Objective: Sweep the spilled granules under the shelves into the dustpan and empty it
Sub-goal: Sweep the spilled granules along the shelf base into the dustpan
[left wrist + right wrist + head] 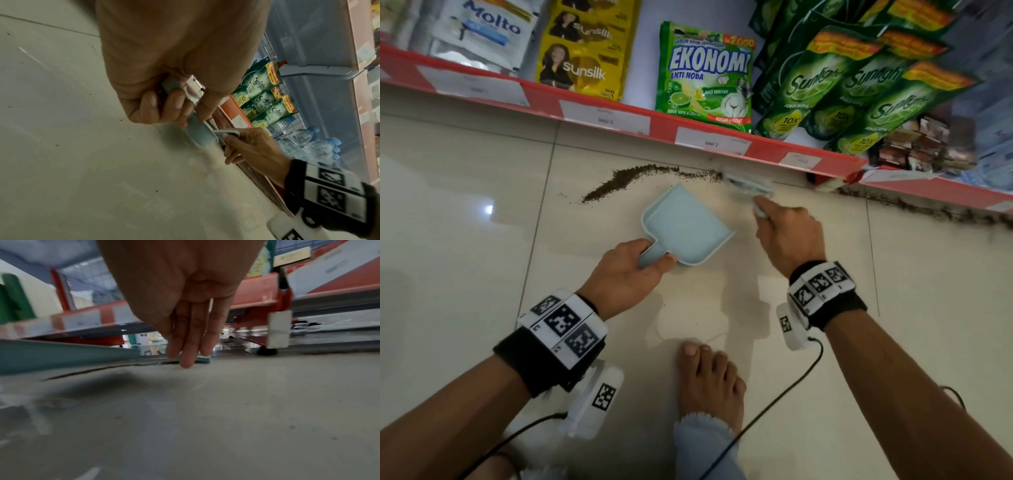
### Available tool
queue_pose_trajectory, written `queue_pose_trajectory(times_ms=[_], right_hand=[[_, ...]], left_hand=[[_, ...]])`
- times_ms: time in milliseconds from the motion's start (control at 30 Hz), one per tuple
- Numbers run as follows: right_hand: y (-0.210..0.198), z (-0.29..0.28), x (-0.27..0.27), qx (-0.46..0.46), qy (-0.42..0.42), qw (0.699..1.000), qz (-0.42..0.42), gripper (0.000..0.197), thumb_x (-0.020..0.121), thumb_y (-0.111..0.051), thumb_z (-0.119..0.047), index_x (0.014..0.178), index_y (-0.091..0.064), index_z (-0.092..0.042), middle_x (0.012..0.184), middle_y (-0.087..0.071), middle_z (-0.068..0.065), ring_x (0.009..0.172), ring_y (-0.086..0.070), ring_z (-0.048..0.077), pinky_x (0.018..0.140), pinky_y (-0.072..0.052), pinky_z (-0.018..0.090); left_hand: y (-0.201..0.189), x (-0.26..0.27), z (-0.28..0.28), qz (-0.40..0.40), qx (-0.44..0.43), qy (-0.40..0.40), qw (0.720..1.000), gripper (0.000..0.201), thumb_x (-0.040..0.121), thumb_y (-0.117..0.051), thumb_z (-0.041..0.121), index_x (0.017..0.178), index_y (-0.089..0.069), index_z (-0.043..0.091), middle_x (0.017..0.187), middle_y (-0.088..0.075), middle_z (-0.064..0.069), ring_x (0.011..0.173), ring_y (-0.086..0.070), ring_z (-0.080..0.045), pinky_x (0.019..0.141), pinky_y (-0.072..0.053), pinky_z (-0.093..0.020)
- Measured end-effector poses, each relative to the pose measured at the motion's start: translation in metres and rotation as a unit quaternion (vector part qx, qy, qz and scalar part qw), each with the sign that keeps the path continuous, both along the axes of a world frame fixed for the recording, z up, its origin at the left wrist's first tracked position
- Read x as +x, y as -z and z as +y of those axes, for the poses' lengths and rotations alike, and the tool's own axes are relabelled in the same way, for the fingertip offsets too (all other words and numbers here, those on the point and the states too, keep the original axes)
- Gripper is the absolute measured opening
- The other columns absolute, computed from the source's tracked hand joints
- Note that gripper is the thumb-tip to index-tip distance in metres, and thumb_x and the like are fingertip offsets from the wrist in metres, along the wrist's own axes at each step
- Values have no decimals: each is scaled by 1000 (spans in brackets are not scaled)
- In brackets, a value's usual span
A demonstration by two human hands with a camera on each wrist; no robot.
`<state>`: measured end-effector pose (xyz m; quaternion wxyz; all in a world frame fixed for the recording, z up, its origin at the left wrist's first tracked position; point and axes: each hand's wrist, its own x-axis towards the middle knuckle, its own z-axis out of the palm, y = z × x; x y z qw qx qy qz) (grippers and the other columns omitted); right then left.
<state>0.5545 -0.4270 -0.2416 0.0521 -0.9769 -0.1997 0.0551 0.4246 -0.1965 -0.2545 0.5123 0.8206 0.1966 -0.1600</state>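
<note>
A light blue dustpan (688,224) lies flat on the tiled floor, mouth towards the shelf. My left hand (654,255) grips its short handle (170,84), fingers curled round it. My right hand (767,214) holds a small blue brush (748,185), whose blurred head is at the shelf base just right of the pan's mouth. Dark brown granules (626,178) form a curved line left of and beyond the pan. More granules (928,209) lie along the shelf base to the right. The pan's inside looks bare. In the right wrist view the brush (203,359) shows behind my fingers.
The red-edged bottom shelf (619,118) overhangs the floor and carries sachets and green soap pouches (835,89). A shelf foot (267,352) stands right of the brush. My bare foot (709,377) is behind the pan. Water bottles (308,142) sit on a shelf further along.
</note>
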Motion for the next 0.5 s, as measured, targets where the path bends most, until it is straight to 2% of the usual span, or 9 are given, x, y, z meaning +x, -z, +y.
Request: queue_pose_trajectory(times_ms=[100, 200, 267, 367, 433, 500], right_hand=[[-4, 10, -14, 48, -21, 998, -36, 36, 102, -39, -35, 134, -55, -29, 83, -72, 2, 72, -65, 33, 60, -50, 36], [-6, 5, -3, 44, 20, 993, -109, 35, 102, -42, -33, 134, -56, -28, 85, -71, 7, 69, -64, 35, 57, -38, 31], [-7, -2, 10, 13, 65, 990, -127, 31, 101, -45, -30, 129, -59, -27, 90, -70, 12, 72, -65, 37, 59, -40, 34], [-1, -10, 24, 8, 108, 991, -75, 22, 98, -47, -23, 110, -64, -15, 96, -68, 17, 81, -65, 39, 65, -43, 34], [4, -6, 17, 36, 68, 996, -38, 21, 98, -48, -19, 103, -65, -8, 98, -68, 18, 79, -65, 35, 65, -42, 29], [8, 5, -4, 63, 1, 998, -19, 20, 97, -50, -18, 107, -65, -9, 100, -67, 15, 75, -65, 33, 63, -48, 29]], left_hand=[[1, 1, 1, 4, -7, -11, 1000, 41, 93, -62, 40, 60, -44, 24, 51, -46, 10, 51, -45, -4, 49, -29, -17], [2, -1, 3, 8, -12, -9, 1000, 41, 93, -62, 41, 61, -45, 22, 51, -48, 10, 52, -46, -5, 52, -31, -22], [1, -2, 5, 10, -17, -11, 1000, 41, 92, -63, 41, 61, -45, 22, 47, -48, 12, 49, -45, -4, 52, -31, -21], [1, -2, 6, 11, -12, -10, 1000, 39, 93, -62, 41, 62, -47, 22, 53, -48, 10, 53, -46, -7, 53, -32, -24], [0, -2, 6, 9, -13, -10, 1000, 39, 93, -62, 40, 62, -46, 23, 54, -48, 10, 55, -47, -8, 54, -32, -24], [-1, -3, 6, 5, -15, -10, 1000, 40, 93, -62, 40, 61, -45, 24, 54, -47, 10, 54, -46, -7, 54, -32, -24]])
